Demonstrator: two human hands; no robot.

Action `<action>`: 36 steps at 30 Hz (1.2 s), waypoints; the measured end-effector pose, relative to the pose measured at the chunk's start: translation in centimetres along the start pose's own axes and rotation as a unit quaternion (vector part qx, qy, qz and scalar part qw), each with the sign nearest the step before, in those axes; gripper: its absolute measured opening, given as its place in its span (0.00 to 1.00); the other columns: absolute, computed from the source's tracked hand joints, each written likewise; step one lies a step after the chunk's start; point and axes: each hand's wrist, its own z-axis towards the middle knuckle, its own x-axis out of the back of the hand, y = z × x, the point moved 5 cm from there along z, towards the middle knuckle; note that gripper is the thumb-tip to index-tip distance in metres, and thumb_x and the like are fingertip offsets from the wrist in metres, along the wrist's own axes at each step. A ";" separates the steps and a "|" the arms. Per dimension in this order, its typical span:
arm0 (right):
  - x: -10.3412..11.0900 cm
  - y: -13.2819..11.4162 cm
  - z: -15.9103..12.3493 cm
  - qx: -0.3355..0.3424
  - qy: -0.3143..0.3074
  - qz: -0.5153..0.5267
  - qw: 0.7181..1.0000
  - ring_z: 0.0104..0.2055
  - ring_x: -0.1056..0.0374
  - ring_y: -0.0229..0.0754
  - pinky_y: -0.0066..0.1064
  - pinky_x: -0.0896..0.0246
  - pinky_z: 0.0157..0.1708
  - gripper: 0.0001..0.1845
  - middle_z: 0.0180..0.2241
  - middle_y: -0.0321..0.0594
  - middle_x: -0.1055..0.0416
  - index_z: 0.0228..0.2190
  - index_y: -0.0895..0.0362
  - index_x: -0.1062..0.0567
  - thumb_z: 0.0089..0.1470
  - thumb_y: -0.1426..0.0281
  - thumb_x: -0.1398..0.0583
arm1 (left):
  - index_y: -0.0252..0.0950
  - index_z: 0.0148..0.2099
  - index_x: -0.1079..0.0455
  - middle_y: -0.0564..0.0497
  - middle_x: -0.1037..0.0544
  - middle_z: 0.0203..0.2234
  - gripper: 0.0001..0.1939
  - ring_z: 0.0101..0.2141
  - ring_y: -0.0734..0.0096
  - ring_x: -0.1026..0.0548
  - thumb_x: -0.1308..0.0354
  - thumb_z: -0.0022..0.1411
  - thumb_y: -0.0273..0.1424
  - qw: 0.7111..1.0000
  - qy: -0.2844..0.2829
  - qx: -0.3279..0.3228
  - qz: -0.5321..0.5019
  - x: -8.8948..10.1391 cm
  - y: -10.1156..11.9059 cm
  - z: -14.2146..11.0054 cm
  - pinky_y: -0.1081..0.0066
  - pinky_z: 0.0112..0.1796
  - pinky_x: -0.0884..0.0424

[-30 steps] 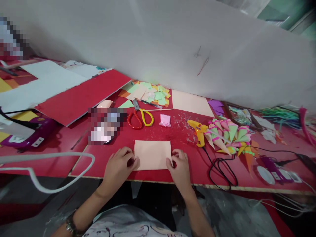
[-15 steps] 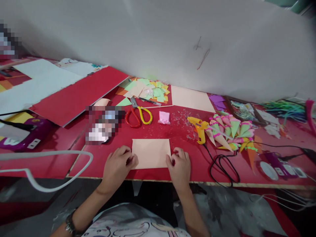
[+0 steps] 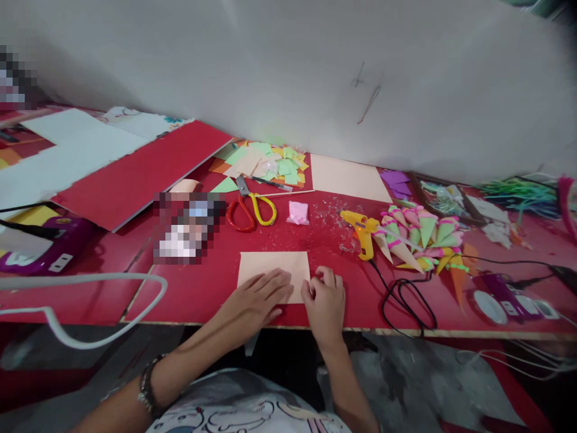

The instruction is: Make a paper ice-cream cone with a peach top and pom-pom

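A peach-coloured sheet of paper [image 3: 256,263] lies on the red tabletop in front of me, close to the front edge. Flat across its middle rests my left hand [image 3: 264,294], fingers stretched toward the right, covering part of the sheet. At the right edge of the paper, my right hand [image 3: 325,300] has its fingers curled in, with the thumb against the edge. Beyond the sheet are a small pink packet [image 3: 298,213] and scissors [image 3: 253,210] with one red and one yellow handle.
Right of the paper lies a yellow glue gun [image 3: 364,231] with a looped black cord [image 3: 408,300], beside several small paper cones [image 3: 426,228]. Cut paper pieces [image 3: 270,162] and a larger peach sheet [image 3: 347,177] are at the back. A blurred-out phone-like object [image 3: 192,228] is on the left.
My left hand has moved from the paper's left edge to lie flat over its middle. The right hand stays at the right edge.
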 end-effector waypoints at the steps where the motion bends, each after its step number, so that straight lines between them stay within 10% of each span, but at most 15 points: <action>1: 0.0 0.0 0.0 0.001 0.000 -0.002 1.000 0.37 0.43 0.44 0.34 0.49 0.36 0.11 0.40 0.39 0.34 0.18 0.56 0.32 0.50 0.69 0.45 | 0.41 0.60 0.52 0.54 0.47 0.59 0.24 0.58 0.69 0.51 0.57 0.62 0.37 1.000 -0.013 -0.007 -0.013 -0.2 0.3 0.2 0.67 0.54 0.51; 10: 0.0 -0.1 0.0 -0.002 -0.006 -0.017 1.000 0.39 0.44 0.44 0.34 0.50 0.37 0.08 0.40 0.39 0.35 0.22 0.56 0.29 0.50 0.71 0.46 | 0.49 0.61 0.62 0.48 0.56 0.61 0.36 0.59 0.56 0.56 0.61 0.54 0.54 0.994 -0.064 -0.052 -0.076 0.2 0.6 -0.5 0.52 0.54 0.61; 26: 0.6 -0.2 0.0 0.038 0.053 -0.016 0.998 0.37 0.42 0.46 0.37 0.46 0.34 0.07 0.38 0.48 0.36 0.28 0.58 0.29 0.50 0.72 0.48 | 0.49 0.61 0.58 0.53 0.48 0.59 0.31 0.58 0.65 0.49 0.52 0.57 0.43 0.995 -0.080 -0.019 -0.059 1.9 -3.3 -6.9 0.59 0.56 0.59; 33: -0.2 -5.5 -2.9 0.360 -0.045 0.000 0.932 0.54 0.48 0.46 0.47 0.60 0.54 0.22 0.52 0.42 0.41 0.51 0.49 0.40 0.55 0.74 0.51 | 0.49 0.61 0.61 0.54 0.50 0.59 0.32 0.58 0.65 0.50 0.52 0.57 0.43 0.996 -0.080 -0.031 -0.035 1.4 -4.0 -7.7 0.60 0.56 0.58; 36: -1.0 -6.6 -4.1 0.387 -0.076 0.037 0.918 0.54 0.48 0.43 0.42 0.56 0.54 0.20 0.51 0.39 0.39 0.51 0.51 0.40 0.56 0.69 0.51 | 0.49 0.61 0.61 0.55 0.50 0.59 0.32 0.58 0.65 0.50 0.53 0.57 0.43 0.996 -0.078 -0.029 -0.030 1.1 -4.2 -7.8 0.60 0.55 0.58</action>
